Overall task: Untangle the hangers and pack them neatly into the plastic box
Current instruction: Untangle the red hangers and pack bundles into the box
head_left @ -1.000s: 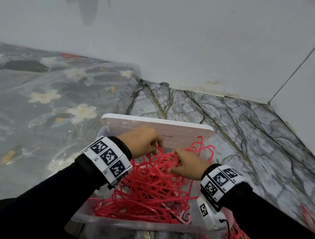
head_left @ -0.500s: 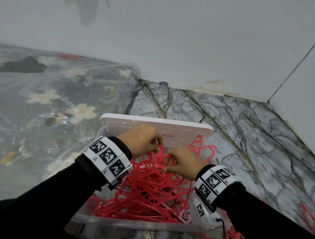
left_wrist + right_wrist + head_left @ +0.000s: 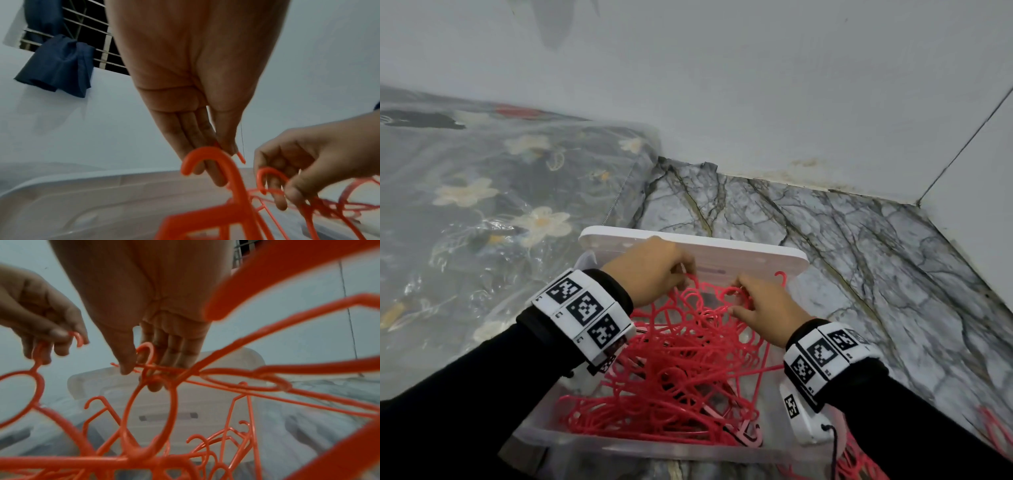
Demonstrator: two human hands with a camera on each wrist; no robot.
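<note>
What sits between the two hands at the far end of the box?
In the head view, only pink hanger hooks from the tangle span the gap between the left hand and right hand; behind them stands the white lid.

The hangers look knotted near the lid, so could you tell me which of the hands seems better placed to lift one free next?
Probably the left hand: it pinches one hanger hook by itself. The right hand is dug into crossing strands of the pile.
</note>
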